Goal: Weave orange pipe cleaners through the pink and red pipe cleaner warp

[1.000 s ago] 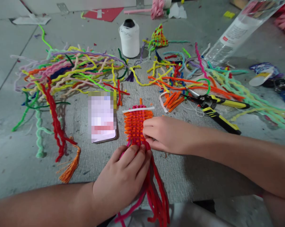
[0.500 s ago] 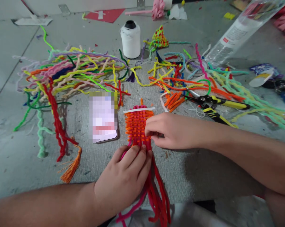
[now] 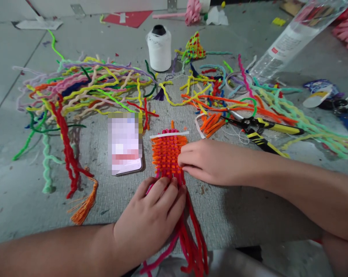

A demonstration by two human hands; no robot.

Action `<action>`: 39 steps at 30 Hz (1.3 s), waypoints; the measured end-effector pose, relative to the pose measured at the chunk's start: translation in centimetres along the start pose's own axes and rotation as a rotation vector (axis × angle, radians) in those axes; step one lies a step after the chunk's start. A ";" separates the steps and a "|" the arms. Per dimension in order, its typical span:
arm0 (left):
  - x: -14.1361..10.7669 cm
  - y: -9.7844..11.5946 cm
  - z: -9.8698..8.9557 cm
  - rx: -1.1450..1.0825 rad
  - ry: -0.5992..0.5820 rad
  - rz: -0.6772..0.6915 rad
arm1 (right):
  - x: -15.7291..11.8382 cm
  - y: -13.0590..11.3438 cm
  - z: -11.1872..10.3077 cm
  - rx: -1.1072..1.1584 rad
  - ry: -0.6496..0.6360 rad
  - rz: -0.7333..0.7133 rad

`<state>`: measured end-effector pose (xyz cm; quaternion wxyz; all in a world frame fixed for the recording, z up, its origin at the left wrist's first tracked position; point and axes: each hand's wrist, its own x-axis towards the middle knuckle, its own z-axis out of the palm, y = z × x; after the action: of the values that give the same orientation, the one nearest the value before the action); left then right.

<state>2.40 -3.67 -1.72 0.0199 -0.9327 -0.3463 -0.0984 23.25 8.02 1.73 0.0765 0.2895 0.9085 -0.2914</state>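
Observation:
In front of me lies a woven piece of pipe cleaners (image 3: 166, 154), orange strands crossing pink and red ones, with a white strip (image 3: 169, 135) across its top. My left hand (image 3: 153, 209) is closed over its lower end, fingers side by side, pressing on the lengthwise strands. Loose red and pink pipe cleaners (image 3: 193, 238) trail from beneath that hand toward me. At the weave's right edge, my right hand (image 3: 198, 159) is closed with thumb and fingers pinched together on the ends of the orange strands. Its fingertips are partly hidden.
A phone (image 3: 124, 144) lies left of the weave. Yellow-black pliers (image 3: 257, 129) and short orange pieces (image 3: 211, 124) are to the right. Behind stand a white thread spool (image 3: 159, 52) and heaped pipe cleaners (image 3: 87, 84). A clear plastic bottle (image 3: 292, 42) is at the back right.
My right hand's fingers have drawn closer together at the weave's edge, closing the gap below the thumb. My left hand has stayed in place on the weave.

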 end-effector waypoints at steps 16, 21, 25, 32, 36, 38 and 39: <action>0.0 0.2 -0.1 0.038 -0.008 -0.033 | 0.1 0.9 0.4 -0.189 0.018 -0.138; 0.0 0.4 -0.1 0.040 0.033 -0.035 | 0.3 1.6 1.1 -0.225 0.097 -0.222; 0.1 0.3 -0.2 0.038 0.054 -0.047 | 0.3 2.0 1.0 -0.255 0.124 -0.276; 0.1 0.1 -0.2 0.037 0.038 -0.034 | -0.2 0.3 0.3 -0.236 0.044 -0.030; 0.2 0.0 -0.2 0.037 0.009 -0.026 | -0.2 -0.7 0.9 -0.027 0.083 0.238; 0.2 0.0 -0.3 0.046 -0.002 -0.028 | -0.1 -0.8 1.2 0.067 0.101 0.338; 0.2 0.0 -0.3 0.052 -0.007 -0.026 | 0.0 -0.8 1.3 0.103 0.112 0.368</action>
<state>2.49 -3.60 -1.40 0.0415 -0.9277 -0.3608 -0.0862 22.79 6.75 1.03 0.0627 0.4699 0.8270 -0.3021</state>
